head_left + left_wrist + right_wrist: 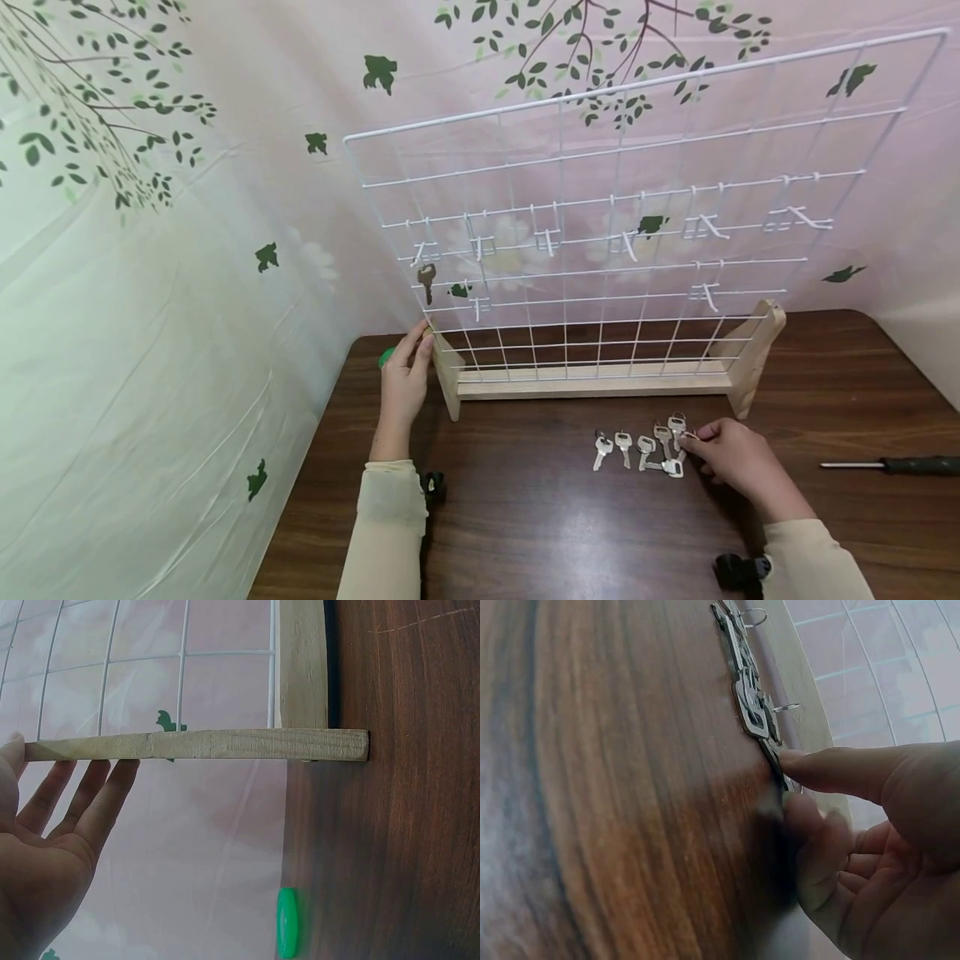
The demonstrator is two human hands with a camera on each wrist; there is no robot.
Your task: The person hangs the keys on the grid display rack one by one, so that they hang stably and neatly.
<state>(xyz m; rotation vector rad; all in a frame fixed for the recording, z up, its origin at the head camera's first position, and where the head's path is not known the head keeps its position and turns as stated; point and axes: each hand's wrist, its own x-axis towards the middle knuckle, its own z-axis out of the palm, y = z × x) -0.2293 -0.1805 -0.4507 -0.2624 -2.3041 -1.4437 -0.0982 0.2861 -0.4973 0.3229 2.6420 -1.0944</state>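
Observation:
In the head view my left hand [405,379] holds the left end of the wooden stand [447,375] under a white wire grid. The left wrist view has its thumb and fingers on either side of the narrow wooden upright [247,744]. My right hand [731,454] pinches a key [687,437] between thumb and index finger at the right end of a group of silver keys [624,442] on the table. Seen by the right wrist camera, the fingertips [795,761] meet beside overlapping keys [750,712]. One key [427,283] hangs from the leftmost hook.
The wire grid [600,271] carries several white hooks [550,242] in two rows. A screwdriver [892,465] lies at the table's right. Behind the left hand is a green round object [386,357]. A leaf-patterned curtain [277,208] closes off the back and left.

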